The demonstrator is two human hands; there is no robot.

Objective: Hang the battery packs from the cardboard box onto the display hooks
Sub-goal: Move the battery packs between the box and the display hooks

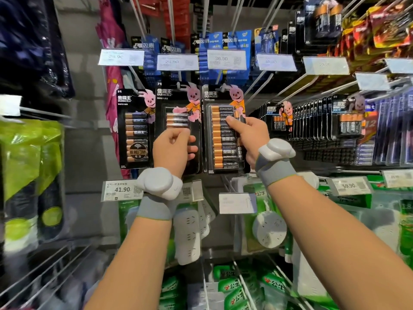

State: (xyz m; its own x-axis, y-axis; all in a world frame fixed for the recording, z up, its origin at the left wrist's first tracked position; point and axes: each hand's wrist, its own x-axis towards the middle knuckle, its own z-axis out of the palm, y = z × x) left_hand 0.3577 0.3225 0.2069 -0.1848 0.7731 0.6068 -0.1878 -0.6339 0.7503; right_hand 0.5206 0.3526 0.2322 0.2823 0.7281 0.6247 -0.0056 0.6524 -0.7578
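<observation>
Both hands up at the rack: left hand (pixel 174 151) with its grip clamped on the middle battery pack (pixel 176 117), right hand (pixel 248 135) pinching the bigger battery pack (pixel 223 139) beside it, tops at the hooks (pixel 223 87), seemingly almost hung, cardboard box out of view.

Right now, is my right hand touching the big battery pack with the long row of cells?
Touching. The head view shows the right hand pinching the big battery pack at its right side, with the thumb pressed on the front blister.
</observation>
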